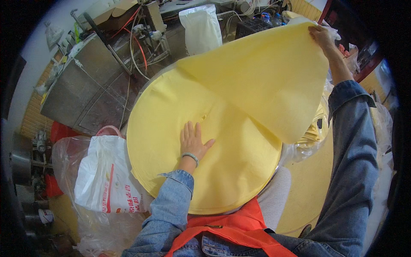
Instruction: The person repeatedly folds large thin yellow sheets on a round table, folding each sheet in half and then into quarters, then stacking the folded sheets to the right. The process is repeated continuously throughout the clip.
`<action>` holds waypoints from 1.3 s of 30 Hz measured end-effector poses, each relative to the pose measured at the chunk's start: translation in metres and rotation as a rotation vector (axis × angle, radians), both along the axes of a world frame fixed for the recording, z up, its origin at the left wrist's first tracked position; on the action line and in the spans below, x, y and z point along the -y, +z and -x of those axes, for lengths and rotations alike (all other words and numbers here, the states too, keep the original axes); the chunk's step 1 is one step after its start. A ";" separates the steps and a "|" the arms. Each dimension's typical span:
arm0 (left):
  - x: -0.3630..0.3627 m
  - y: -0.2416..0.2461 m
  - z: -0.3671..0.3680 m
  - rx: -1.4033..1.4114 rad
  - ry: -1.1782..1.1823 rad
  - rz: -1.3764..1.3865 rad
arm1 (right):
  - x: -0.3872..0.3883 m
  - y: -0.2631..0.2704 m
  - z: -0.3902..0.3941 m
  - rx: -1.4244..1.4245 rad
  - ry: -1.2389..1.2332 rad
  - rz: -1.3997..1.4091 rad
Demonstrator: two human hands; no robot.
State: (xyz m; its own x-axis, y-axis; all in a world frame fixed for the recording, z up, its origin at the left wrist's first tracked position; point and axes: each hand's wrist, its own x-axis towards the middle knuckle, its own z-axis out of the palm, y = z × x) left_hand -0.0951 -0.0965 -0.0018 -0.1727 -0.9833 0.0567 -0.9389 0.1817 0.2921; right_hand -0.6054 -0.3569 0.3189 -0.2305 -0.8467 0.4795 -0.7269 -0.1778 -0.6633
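Note:
A stack of large, round, thin yellow sheets (160,128) lies before me at lap height. My left hand (193,143) rests flat on the top of the stack, fingers spread, with nothing held. Just above its fingertips is a small hole or tear in the yellow surface. My right hand (319,35), raised at the upper right, pinches the edge of the top yellow sheet (263,74). That sheet is lifted and folded back at its right side, while its left part hangs down onto the stack.
Left of the stack lies a white printed sack (106,173) on clear plastic. Folded yellow pieces (311,133) sit in a clear bag at the right. Beyond stand a metal cabinet (86,86), a white sack (201,30), a black crate (250,27) and red hoses (139,45).

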 end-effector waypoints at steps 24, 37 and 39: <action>-0.004 0.009 0.004 -0.020 0.032 -0.108 | -0.136 0.183 0.159 -0.144 -0.591 0.283; -0.031 0.016 0.054 0.040 -0.276 -0.148 | -0.290 0.249 -0.092 -0.827 -0.206 0.571; -0.035 0.015 0.051 -0.112 -0.288 -0.064 | -0.320 0.227 -0.174 -0.897 0.002 0.610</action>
State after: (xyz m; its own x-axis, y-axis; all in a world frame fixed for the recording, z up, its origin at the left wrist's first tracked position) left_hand -0.1461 -0.0616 0.0130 -0.4407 -0.8971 0.0304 -0.8129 0.4133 0.4104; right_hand -0.4316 -0.0366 0.5460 0.4148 -0.4087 0.8130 -0.9024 -0.2994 0.3099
